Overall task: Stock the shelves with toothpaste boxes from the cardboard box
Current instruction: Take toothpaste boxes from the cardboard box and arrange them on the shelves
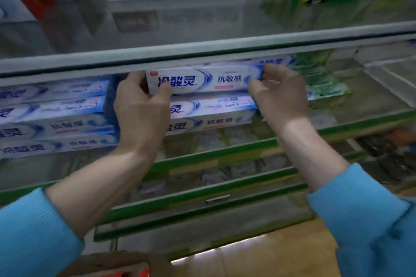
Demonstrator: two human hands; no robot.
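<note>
Both ends pinched: left hand, right hand holding toothpaste box over middle stack. Next: lower flat, let go.

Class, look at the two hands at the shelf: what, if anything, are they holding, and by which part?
Both hold one white-and-blue toothpaste box, level above the stack: the left hand pinches its left end, the right hand its right end.

Two hands, one held toothpaste box, two stacked boxes beneath, four at left.
</note>
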